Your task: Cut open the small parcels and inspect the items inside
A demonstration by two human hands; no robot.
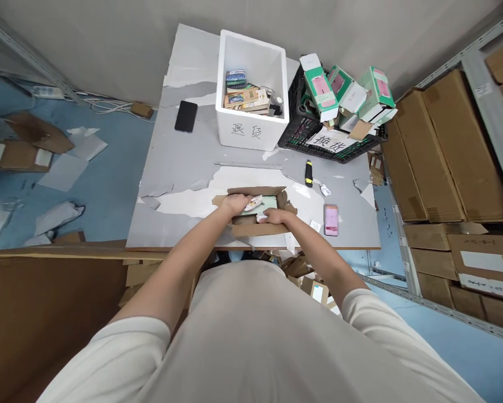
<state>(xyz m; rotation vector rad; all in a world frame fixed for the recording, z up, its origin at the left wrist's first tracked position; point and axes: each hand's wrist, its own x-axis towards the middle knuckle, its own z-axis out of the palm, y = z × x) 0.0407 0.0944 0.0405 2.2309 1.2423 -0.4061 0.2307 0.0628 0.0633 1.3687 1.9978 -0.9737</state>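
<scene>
An opened cardboard box lies near the front edge of the table, its flaps spread. Inside it is a pale green item. My left hand reaches in over the box's left side, its fingers closed on a small white packet with coloured print. At the right part of the box, my right hand is closed with the thumb toward the left, against something small and white at the edge of the green item. What its fingers grip is too small to name.
Behind the box stand a white foam bin of small goods and a black crate with green-and-white boxes. A yellow-black cutter, a pink-screened phone and a black phone lie on the table. Shelved cartons stand right.
</scene>
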